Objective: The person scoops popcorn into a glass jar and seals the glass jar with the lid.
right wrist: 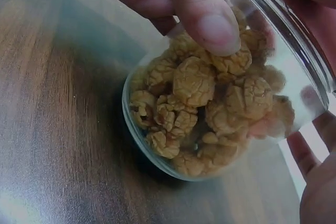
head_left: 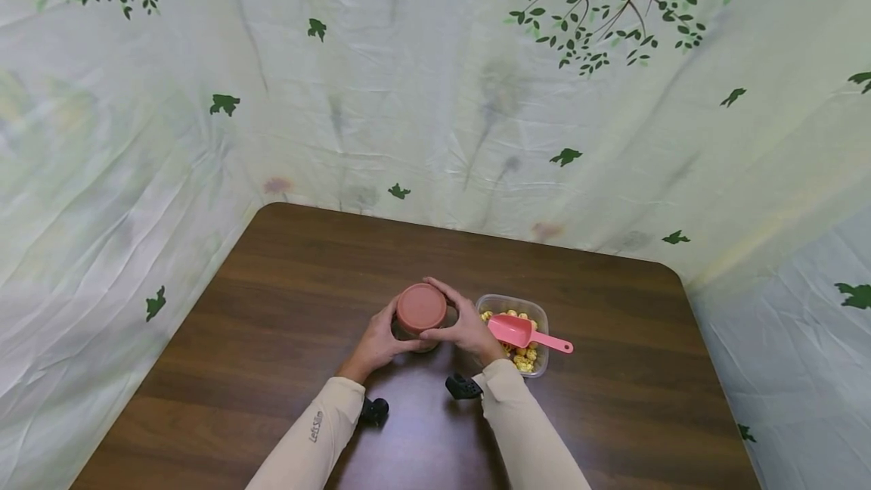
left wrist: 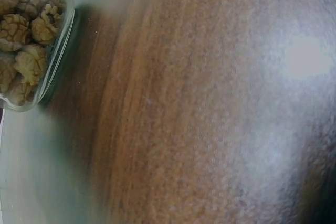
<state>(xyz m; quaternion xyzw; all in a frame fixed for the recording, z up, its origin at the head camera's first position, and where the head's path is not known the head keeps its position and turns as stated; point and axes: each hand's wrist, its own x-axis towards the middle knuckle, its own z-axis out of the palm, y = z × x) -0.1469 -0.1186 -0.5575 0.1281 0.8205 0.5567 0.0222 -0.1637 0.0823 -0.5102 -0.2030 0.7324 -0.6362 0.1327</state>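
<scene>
Both hands hold a clear round jar (right wrist: 247, 145) with a reddish-pink lid (head_left: 422, 307). Popcorn clusters (right wrist: 194, 82) show through its wall, and it leans in the right wrist view. My left hand (head_left: 381, 342) grips the jar's body, its thumb pressed against the side. Around the lid's right edge curls my right hand (head_left: 468, 330), thumb at the near side and fingers at the far side. At the top left of the left wrist view, part of the clear wall (left wrist: 60, 51) shows with popcorn inside.
Right of the hands stands a clear tub (head_left: 537, 308) of yellow popcorn (head_left: 524, 361). A pink scoop (head_left: 513, 330) lies across it, its handle over the right rim. The brown table (head_left: 306, 271) backs onto a leaf-print curtain (head_left: 435, 112).
</scene>
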